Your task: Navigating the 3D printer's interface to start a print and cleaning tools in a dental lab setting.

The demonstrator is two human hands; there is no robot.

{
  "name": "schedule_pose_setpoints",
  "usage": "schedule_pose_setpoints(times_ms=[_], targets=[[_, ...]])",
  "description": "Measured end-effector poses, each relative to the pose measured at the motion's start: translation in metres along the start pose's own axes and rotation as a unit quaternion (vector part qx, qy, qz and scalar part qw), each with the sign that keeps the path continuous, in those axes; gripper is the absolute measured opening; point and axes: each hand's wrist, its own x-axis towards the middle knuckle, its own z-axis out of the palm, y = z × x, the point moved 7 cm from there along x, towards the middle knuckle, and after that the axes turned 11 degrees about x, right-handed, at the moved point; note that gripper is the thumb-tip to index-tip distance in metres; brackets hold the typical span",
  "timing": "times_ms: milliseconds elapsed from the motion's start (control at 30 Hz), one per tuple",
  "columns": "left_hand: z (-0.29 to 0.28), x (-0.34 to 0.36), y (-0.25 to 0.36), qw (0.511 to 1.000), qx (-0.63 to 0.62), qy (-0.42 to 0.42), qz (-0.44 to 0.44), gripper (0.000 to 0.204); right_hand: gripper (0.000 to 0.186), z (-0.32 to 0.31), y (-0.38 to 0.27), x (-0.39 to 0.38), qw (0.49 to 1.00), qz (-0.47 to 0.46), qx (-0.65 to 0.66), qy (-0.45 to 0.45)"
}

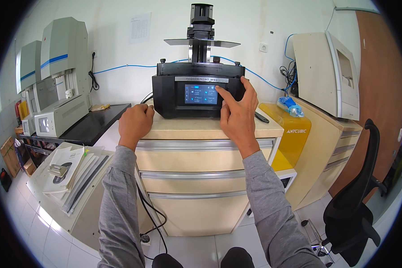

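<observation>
A black desktop machine (165, 96) stands on a cream drawer cabinet (193, 157), with a vertical column and flat plate (201, 43) above. Its front screen (197, 93) is lit with blue tiles. The index finger of my right hand (236, 117) is at the screen's upper right, touching or nearly touching it; the other fingers are bent but apart, the hand holding nothing. My left hand (135, 124) rests at the cabinet top's left edge beside the machine, fingers curled; what they grip, if anything, is hidden.
Beige instruments (62, 44) stand on a black left table (105, 123). A side unit (82, 221) holds papers (67, 178). Right are a yellow case (290, 147) with a blue wrapped item (289, 106), a tilted beige appliance (321, 71) and a black chair (348, 214). Cables (152, 210) hang down left of the cabinet.
</observation>
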Motion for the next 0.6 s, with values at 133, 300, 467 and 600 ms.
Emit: schedule_pose_setpoints(times_ms=[133, 300, 467, 600], targets=[[0.0010, 0.0004, -0.0005, 1.000, 0.000, 0.001, -0.002, 0.038, 0.044, 0.0000, -0.0011, 0.0009, 1.000, -0.007, -0.003, -0.008], [0.0007, 0.0008, -0.0010, 1.000, 0.001, -0.003, -0.001, 0.038, 0.046, 0.0013, -0.0027, 0.0011, 0.999, -0.009, -0.025, -0.020], [0.0020, 0.0009, -0.0010, 1.000, 0.003, -0.002, -0.002, 0.038, 0.047, -0.0005, 0.0004, -0.0003, 1.000, 0.002, 0.000, -0.001], [0.0008, 0.0004, -0.0003, 1.000, 0.001, 0.001, 0.001, 0.038, 0.046, -0.0020, -0.0001, 0.0000, 1.000, -0.005, 0.008, 0.006]])
